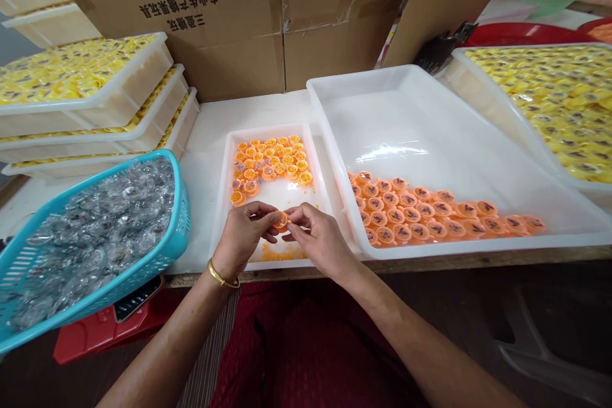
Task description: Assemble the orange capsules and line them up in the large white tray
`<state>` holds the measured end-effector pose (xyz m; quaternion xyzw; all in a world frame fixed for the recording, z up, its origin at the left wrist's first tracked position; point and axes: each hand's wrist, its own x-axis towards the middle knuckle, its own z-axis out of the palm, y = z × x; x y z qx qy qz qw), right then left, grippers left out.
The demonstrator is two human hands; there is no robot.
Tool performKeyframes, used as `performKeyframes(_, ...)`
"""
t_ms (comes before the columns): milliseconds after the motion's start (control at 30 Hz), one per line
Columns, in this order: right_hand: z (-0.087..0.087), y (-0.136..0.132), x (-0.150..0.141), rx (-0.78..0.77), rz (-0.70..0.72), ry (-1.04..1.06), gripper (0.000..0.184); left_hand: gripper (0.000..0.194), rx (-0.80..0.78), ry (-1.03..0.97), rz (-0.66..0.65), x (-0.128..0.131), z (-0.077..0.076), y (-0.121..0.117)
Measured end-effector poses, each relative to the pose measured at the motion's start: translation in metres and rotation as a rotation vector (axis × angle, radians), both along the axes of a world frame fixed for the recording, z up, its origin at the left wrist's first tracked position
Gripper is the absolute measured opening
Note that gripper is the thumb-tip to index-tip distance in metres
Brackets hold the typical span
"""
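Observation:
Between the fingertips of both hands is a small round orange cup [281, 222], held over the front of a small white tray [221, 204]. My left hand [246, 233] pinches its left side, and my right hand [318, 236] closes on its right side. Whether a lid is on the cup is too small to tell. Behind my hands, several orange cups with yellow-orange contents [275, 159] stand in the tray. Loose orange bits [277, 251] lie along its front. To the right, a large white tray [382, 102] holds rows of orange cups with dark-printed tops [411, 214].
A blue basket [179, 204] of clear plastic pieces [115, 217] stands at the left, overhanging the table edge. Stacked white trays [143, 92] of yellow packets rise behind it. Cardboard boxes [239, 64] wall off the back. Another tray of yellow packets [559, 102] sits far right.

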<state>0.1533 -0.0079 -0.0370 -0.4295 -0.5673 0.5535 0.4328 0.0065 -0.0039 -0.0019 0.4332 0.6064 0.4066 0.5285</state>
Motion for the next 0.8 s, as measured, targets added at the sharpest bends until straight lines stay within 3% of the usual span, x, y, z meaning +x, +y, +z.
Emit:
performKeyframes(200, -0.0013, 0.0017, -0.0014, -0.006, 0.003, 0.01, 0.013, 0.02, 0.016, 0.044, -0.016, 0.0014, -0.0008, -0.002)
performKeyframes(300, -0.0036, 0.0035, -0.0029, -0.098, -0.007, 0.13, 0.025, 0.022, 0.073, 0.119, -0.026, 0.0035, -0.0032, -0.0041)
performKeyframes(500, -0.0047, 0.0045, -0.0038, -0.275, -0.041, 0.356, 0.029, 0.024, 0.098, 0.169, -0.04, 0.0053, -0.0086, -0.0029)
performKeyframes(800, -0.0026, 0.0035, -0.0004, -0.274, 0.032, 0.387, 0.03, 0.027, 0.146, 0.159, -0.042, 0.0036, -0.0047, -0.0034)
